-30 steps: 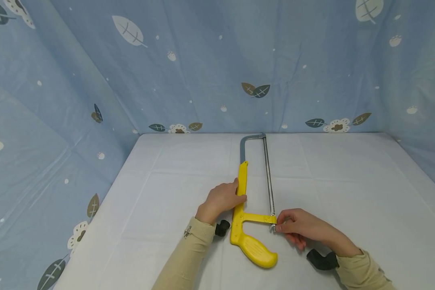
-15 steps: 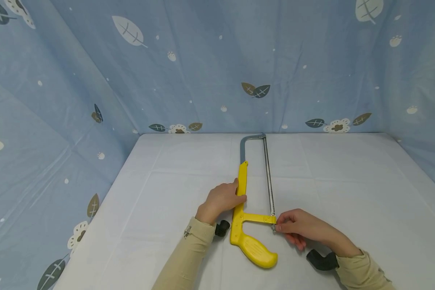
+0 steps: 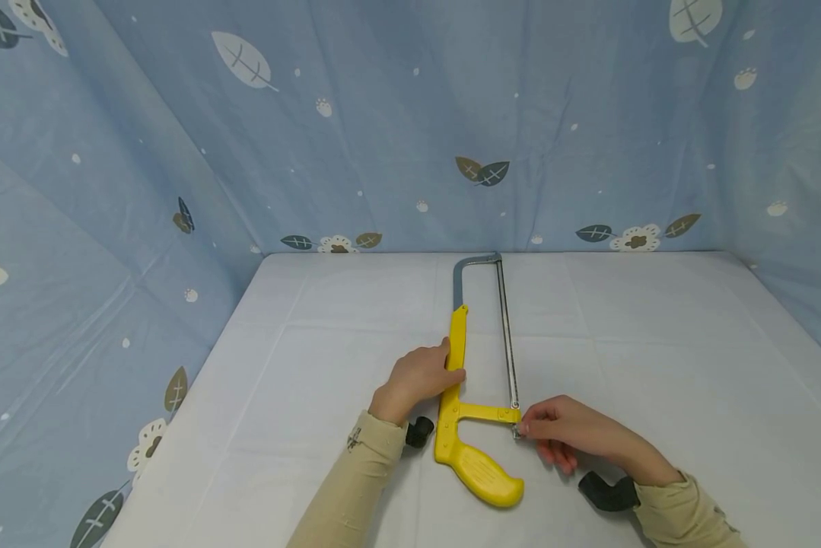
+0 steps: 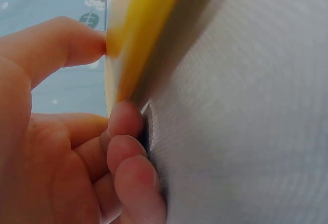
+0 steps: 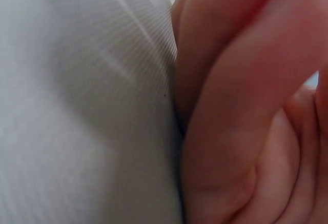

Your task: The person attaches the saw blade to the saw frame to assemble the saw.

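A hacksaw [image 3: 456, 342] with a yellow frame and handle lies flat on the white cloth, its grey bow pointing away and its thin blade on the right. My left hand [image 3: 417, 377] grips the yellow frame bar from the left; the left wrist view shows thumb and fingers on either side of the yellow bar [image 4: 148, 24]. At the blade's near end, my right hand [image 3: 574, 426] pinches the small metal wing nut [image 3: 517, 431] below the yellow cross arm. In the right wrist view, curled fingers [image 5: 230, 106] fill the right side and hide the nut.
White cloth [image 3: 342, 304] covers the table. A blue patterned curtain [image 3: 383, 114] hangs behind and to the left. Black curved pieces sit at each wrist, one by the left sleeve [image 3: 420, 431] and one by the right sleeve [image 3: 609, 492].
The wing nut has turned a little between my right fingertips. My left hand and the hacksaw stay in place.
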Available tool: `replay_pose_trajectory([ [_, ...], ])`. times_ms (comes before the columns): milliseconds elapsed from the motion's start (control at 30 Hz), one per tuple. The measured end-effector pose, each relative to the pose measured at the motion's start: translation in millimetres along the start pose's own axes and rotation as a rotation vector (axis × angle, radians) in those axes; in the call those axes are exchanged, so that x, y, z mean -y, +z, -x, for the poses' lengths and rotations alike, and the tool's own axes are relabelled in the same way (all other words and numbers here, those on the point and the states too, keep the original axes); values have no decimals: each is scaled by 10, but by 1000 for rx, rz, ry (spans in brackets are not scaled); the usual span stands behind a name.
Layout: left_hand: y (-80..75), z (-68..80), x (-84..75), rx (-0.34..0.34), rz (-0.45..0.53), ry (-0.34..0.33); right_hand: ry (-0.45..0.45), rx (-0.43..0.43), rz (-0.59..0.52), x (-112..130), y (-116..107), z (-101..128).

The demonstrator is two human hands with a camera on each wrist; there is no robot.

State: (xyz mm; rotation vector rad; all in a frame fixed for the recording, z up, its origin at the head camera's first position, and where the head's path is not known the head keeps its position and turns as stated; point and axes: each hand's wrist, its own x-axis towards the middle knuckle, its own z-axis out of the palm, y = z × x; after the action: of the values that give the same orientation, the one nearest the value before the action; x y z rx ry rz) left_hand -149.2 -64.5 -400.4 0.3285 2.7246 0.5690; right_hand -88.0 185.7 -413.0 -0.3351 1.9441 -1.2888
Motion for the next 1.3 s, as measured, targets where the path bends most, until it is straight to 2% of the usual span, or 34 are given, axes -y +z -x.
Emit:
replay_pose_trajectory([
  [233, 0, -2, 1, -4, 0, 2, 16, -2, 5, 6, 13, 5],
  [567, -12, 3, -2, 0, -10, 1, -20, 42, -4, -10, -18, 1],
  [1067, -46, 19, -26, 4, -2, 2, -15, -13, 4, -21, -17, -13],
  [1300, -53, 27, -34, 6, 6, 1, -8, -11, -10, -18, -32, -18],
])
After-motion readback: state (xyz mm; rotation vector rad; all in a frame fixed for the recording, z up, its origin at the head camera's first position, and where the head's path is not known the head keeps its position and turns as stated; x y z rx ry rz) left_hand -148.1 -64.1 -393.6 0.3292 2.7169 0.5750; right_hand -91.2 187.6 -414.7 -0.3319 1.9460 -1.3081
